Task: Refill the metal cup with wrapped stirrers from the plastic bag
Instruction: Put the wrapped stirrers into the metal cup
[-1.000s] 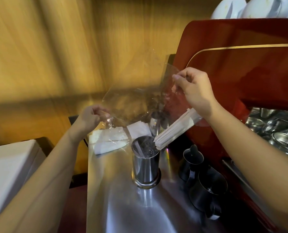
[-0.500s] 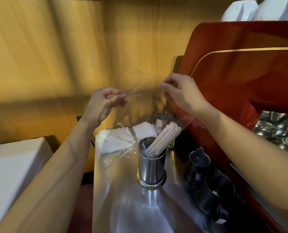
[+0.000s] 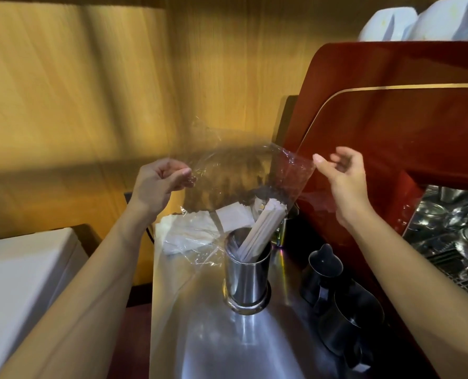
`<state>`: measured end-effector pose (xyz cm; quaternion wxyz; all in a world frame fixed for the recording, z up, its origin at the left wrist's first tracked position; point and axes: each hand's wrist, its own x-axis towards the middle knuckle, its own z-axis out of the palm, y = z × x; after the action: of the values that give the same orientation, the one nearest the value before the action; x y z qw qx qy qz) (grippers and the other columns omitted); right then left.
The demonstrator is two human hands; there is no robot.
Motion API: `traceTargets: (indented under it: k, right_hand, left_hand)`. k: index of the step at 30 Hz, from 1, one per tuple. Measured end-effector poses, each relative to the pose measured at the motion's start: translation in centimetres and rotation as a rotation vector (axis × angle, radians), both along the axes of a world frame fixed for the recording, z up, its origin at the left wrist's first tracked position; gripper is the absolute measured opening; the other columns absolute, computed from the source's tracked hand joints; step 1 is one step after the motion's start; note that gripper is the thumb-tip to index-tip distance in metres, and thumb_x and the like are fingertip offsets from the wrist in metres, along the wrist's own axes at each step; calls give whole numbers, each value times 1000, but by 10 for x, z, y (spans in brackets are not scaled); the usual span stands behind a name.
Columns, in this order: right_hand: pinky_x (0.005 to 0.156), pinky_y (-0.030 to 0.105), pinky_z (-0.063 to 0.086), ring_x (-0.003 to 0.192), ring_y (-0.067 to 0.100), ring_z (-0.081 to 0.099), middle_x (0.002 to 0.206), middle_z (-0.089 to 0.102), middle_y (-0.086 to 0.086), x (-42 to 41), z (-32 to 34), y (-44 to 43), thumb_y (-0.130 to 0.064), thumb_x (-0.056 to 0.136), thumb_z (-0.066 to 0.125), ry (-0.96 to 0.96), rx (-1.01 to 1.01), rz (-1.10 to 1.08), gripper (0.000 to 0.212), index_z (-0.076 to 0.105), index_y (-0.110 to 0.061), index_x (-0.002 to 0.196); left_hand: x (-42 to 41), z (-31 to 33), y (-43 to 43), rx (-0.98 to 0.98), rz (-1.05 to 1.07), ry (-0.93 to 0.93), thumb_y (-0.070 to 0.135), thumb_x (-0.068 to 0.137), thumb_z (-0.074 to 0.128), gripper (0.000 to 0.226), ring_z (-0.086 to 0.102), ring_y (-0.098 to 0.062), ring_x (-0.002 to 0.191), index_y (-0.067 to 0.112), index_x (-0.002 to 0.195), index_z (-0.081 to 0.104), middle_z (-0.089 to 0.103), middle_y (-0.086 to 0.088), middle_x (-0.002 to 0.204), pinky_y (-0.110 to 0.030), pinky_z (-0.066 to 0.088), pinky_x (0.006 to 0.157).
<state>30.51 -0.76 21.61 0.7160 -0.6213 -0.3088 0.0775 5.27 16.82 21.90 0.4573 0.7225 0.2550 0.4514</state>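
The metal cup [image 3: 248,280] stands upright on the steel counter [image 3: 222,343]. A bundle of white wrapped stirrers [image 3: 258,229] leans in it, tops tilted to the right. Above the cup hangs the clear plastic bag [image 3: 243,176], stretched sideways and looking empty. My left hand [image 3: 160,183] pinches the bag's left edge. My right hand [image 3: 343,172] is at the bag's right corner with thumb and fingers apart; the thumb tip is right beside the plastic, not pinching it.
White napkins in plastic wrap [image 3: 186,232] lie behind the cup on the left. Two black pitchers [image 3: 324,272] [image 3: 350,324] stand to the right against the red espresso machine [image 3: 391,127]. A white box [image 3: 22,283] sits at the left. White cups [image 3: 418,20] rest on the machine.
The stirrers slid out of the bag into the cup. Both hands lifted and spread the bag apart, and my right hand opened off its corner.
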Motion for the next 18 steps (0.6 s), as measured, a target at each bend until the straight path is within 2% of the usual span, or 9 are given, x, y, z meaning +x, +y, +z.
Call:
traceTargets:
  k: [2,5,10,12,14,18]
  right_hand:
    - [78,25,42,101,15,58,115,63,4,6,-12,-1,-27,77,69,130,-116,177,43,54,-16,116]
    - [84,35,44,101,19,64,104,72,3,7,-25,0,-19,79,66,149,-186,379,23,64,-21,102]
    - [81,37,44,84,14,66,81,74,-3,-1,-34,3,-13,80,66,122,-125,380,9,69,-18,85]
    - [81,36,43,83,15,66,75,74,-4,-4,-35,5,-12,78,67,102,-125,355,7,69,-18,79]
    - [81,36,43,88,20,64,79,73,-2,-7,-35,8,-12,77,68,87,-127,344,8,70,-19,77]
    - [78,31,46,91,21,63,93,72,7,-14,-33,16,-14,76,71,20,-242,362,9,71,-16,84]
  left_hand:
    - [-1,-2,1,5,-1,-1,8,84,62,12,67,-9,61,17,76,65,71,9,61,-34,53,72]
    - [-1,-5,1,18,1,-10,8,84,62,13,67,-9,60,17,77,66,72,9,61,-26,54,66]
    - [-8,-15,3,-9,-36,-49,7,87,59,9,69,-12,65,13,83,66,74,4,66,-22,55,66]
    - [-11,-20,3,-47,-34,-57,8,86,60,7,68,-9,63,12,83,65,73,4,65,-18,54,61]
    - [-13,-28,3,-98,-11,-78,7,85,61,5,66,-7,58,11,82,63,72,5,61,-14,50,55]
    - [-18,-43,5,-193,64,-122,10,83,63,3,68,-9,58,13,82,62,72,6,59,-18,54,59]
